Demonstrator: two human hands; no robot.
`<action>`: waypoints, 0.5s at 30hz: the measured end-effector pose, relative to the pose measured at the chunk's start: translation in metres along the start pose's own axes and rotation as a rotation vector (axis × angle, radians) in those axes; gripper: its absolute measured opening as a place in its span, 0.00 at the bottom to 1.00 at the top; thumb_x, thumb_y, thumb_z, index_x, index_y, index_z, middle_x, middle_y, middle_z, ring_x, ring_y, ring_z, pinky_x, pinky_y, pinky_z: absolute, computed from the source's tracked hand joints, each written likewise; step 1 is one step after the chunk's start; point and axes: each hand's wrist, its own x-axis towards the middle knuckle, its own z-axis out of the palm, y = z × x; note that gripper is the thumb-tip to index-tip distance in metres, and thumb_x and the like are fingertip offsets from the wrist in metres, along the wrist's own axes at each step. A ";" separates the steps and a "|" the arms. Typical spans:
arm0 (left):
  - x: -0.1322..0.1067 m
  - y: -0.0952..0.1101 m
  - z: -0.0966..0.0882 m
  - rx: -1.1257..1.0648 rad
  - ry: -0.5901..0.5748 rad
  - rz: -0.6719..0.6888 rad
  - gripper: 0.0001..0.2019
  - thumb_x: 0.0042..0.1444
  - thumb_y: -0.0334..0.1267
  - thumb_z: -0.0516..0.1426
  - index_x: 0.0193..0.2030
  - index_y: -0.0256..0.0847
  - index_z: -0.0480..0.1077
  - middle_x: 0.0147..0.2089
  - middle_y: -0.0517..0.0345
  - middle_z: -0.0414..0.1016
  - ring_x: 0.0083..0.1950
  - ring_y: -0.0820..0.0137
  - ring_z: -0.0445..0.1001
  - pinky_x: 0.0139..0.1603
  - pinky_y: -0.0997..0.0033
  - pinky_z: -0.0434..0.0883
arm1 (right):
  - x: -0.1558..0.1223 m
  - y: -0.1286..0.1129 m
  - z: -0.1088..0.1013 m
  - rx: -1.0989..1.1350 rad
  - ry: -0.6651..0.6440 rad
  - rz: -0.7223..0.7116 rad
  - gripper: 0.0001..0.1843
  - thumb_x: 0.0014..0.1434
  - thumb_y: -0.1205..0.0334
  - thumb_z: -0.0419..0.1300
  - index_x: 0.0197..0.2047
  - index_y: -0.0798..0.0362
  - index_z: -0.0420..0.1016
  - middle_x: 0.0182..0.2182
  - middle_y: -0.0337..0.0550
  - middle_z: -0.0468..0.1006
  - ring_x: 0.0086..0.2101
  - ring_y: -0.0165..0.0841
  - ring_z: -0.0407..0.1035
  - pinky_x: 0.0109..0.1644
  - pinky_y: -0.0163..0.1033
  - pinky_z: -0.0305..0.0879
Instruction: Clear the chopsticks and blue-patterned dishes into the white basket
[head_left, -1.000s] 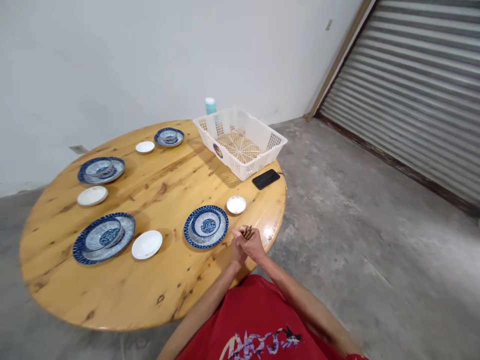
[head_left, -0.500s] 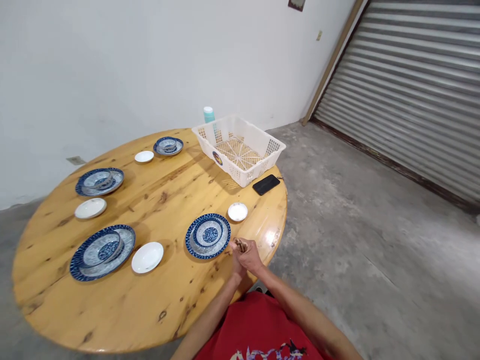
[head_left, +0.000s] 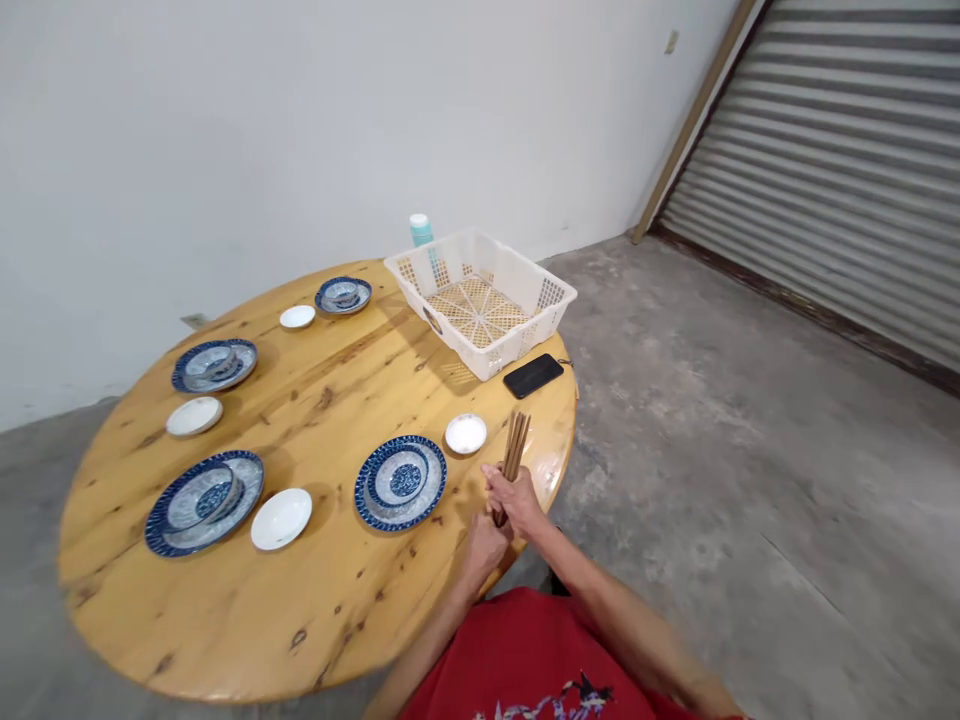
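Observation:
A bundle of brown chopsticks points away from me over the near right part of the round wooden table. My right hand is closed round the middle of the bundle. My left hand is closed at its lower end, just below the right hand. To the left of my hands sits a blue patterned plate with a bowl in it, and a small white saucer lies beyond it.
A white plastic basket and a black phone are at the table's far right. Three more blue plate-and-bowl sets, each with a white saucer, ring the left side. A teal bottle stands behind the basket. Concrete floor and a roller shutter lie right.
The chopsticks, earlier end-on and nearly hidden in my clasped hands, now stick out well beyond my right hand. My left hand has slid down toward their lower end.

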 end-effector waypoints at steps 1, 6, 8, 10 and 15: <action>-0.001 0.007 0.011 -0.020 -0.010 -0.009 0.13 0.59 0.41 0.59 0.28 0.37 0.66 0.25 0.60 0.68 0.27 0.72 0.69 0.30 0.72 0.67 | 0.003 -0.013 -0.014 0.045 -0.032 0.055 0.26 0.45 0.41 0.70 0.23 0.51 0.63 0.13 0.25 0.56 0.13 0.20 0.48 0.16 0.31 0.53; 0.004 0.060 0.075 -0.249 -0.132 0.017 0.14 0.58 0.50 0.56 0.33 0.41 0.62 0.24 0.65 0.65 0.21 0.76 0.63 0.23 0.75 0.63 | 0.027 -0.071 -0.096 0.213 -0.170 0.339 0.29 0.38 0.43 0.75 0.23 0.51 0.62 0.12 0.21 0.51 0.13 0.18 0.45 0.18 0.29 0.56; 0.009 0.081 0.097 -0.279 -0.130 0.004 0.15 0.58 0.52 0.55 0.33 0.42 0.61 0.23 0.67 0.63 0.19 0.78 0.60 0.21 0.76 0.61 | 0.036 -0.087 -0.121 0.244 -0.189 0.400 0.30 0.37 0.44 0.76 0.24 0.51 0.61 0.12 0.21 0.52 0.14 0.18 0.45 0.18 0.29 0.56; 0.014 0.097 0.117 -0.322 -0.081 -0.051 0.17 0.57 0.54 0.55 0.32 0.43 0.59 0.21 0.69 0.60 0.17 0.79 0.56 0.18 0.77 0.58 | 0.043 -0.098 -0.138 0.246 -0.194 0.419 0.30 0.37 0.44 0.76 0.25 0.51 0.61 0.12 0.20 0.51 0.14 0.18 0.45 0.18 0.28 0.56; 0.019 0.121 0.148 -0.498 0.102 -0.161 0.20 0.53 0.57 0.57 0.31 0.44 0.55 0.19 0.72 0.57 0.14 0.82 0.51 0.15 0.79 0.53 | 0.045 -0.116 -0.148 0.164 -0.299 0.331 0.30 0.41 0.43 0.75 0.29 0.50 0.60 0.15 0.22 0.57 0.15 0.20 0.52 0.21 0.29 0.60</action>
